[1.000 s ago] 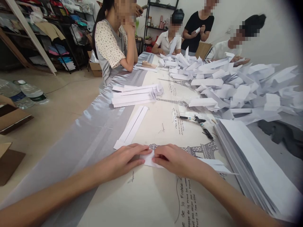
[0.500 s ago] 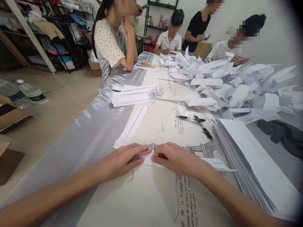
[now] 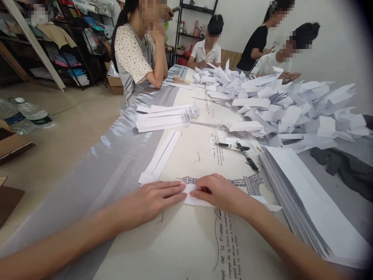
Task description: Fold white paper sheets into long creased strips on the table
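A folded white paper strip (image 3: 197, 200) lies on the printed tablecloth (image 3: 201, 155) near the front edge. My left hand (image 3: 154, 198) rests flat on its left end, fingers stretched out together. My right hand (image 3: 219, 191) presses on the strip just to the right, fingers curled down on the fold. The fingertips of both hands almost meet over the paper. The strip's right end (image 3: 269, 206) sticks out beyond my right wrist.
A thick stack of white sheets (image 3: 303, 194) lies at the right. A big heap of folded paper (image 3: 276, 105) covers the far right. Folded strips (image 3: 163, 118) and a long strip (image 3: 161, 155) lie left of centre. Pens (image 3: 233, 146) lie mid-table. Several people work at the far end.
My left hand has flattened over the strip's left end and my right fingers curled onto the fold. The view shifted slightly; the standing person in black moved right.
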`<state>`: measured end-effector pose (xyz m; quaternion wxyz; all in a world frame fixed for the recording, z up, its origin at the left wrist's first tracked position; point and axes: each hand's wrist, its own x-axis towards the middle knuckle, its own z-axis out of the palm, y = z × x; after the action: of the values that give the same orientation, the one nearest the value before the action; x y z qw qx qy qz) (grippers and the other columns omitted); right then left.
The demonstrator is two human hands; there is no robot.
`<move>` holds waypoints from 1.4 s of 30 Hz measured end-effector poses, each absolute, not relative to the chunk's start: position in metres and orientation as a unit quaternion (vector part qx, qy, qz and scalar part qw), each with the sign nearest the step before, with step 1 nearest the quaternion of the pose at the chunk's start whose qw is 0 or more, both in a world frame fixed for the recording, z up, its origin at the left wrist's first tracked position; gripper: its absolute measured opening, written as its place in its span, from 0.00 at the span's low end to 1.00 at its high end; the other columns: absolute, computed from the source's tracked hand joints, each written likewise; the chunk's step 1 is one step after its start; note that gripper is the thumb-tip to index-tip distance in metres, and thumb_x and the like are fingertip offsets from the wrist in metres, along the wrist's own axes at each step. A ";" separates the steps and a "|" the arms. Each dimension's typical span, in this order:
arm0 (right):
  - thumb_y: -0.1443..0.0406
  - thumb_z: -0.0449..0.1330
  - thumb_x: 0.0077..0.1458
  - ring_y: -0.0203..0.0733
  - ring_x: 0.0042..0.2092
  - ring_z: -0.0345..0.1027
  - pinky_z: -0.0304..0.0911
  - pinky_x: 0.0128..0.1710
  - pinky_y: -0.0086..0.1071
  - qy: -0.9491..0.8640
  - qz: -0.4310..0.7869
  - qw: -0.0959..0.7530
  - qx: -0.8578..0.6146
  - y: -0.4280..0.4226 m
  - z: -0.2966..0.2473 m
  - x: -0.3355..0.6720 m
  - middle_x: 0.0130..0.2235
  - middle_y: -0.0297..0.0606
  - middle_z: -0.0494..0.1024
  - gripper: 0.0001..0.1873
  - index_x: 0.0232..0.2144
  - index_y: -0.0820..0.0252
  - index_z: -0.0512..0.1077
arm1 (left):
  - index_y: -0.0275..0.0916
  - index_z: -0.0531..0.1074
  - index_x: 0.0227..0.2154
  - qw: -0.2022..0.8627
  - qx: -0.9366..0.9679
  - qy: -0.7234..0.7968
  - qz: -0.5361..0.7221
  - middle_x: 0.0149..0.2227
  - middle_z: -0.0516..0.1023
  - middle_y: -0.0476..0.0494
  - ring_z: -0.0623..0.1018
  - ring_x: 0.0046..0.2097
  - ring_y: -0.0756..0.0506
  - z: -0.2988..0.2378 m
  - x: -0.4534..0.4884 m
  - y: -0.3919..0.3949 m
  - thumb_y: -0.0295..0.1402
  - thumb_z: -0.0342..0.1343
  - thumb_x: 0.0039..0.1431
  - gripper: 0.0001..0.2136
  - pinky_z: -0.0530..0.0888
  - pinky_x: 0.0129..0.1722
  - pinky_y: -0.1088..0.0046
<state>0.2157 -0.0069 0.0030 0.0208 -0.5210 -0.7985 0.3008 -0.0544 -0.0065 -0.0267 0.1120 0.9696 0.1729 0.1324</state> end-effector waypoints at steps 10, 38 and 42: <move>0.60 0.52 0.72 0.36 0.29 0.58 0.48 0.29 0.32 -0.853 0.208 0.012 -0.478 -0.030 0.000 0.250 0.30 0.32 0.69 0.18 0.27 0.57 0.60 | 0.31 0.60 0.67 -0.025 0.982 0.148 0.117 0.65 0.69 0.30 0.69 0.68 0.37 -0.026 -0.047 -0.015 0.16 0.47 0.68 0.25 0.70 0.65 0.59; 0.61 0.49 0.72 0.36 0.28 0.55 0.49 0.28 0.33 -0.838 0.268 -0.025 -0.474 -0.021 0.012 0.251 0.28 0.31 0.68 0.20 0.25 0.57 0.54 | 0.17 0.61 0.64 -0.077 0.982 0.151 0.088 0.65 0.65 0.14 0.65 0.68 0.26 -0.028 -0.031 -0.044 0.26 0.52 0.64 0.27 0.66 0.67 0.50; 0.62 0.49 0.72 0.36 0.29 0.56 0.50 0.29 0.33 -0.838 0.268 -0.020 -0.475 -0.022 0.009 0.252 0.29 0.32 0.68 0.19 0.25 0.57 0.55 | 0.16 0.63 0.62 -0.085 0.979 0.156 0.096 0.64 0.66 0.14 0.65 0.68 0.26 -0.023 -0.029 -0.045 0.31 0.46 0.70 0.25 0.67 0.66 0.49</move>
<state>0.2520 -0.0217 0.0093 -0.0198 -0.4754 -0.8377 0.2682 -0.0295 -0.0452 -0.0233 -0.0846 0.9794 0.1561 0.0963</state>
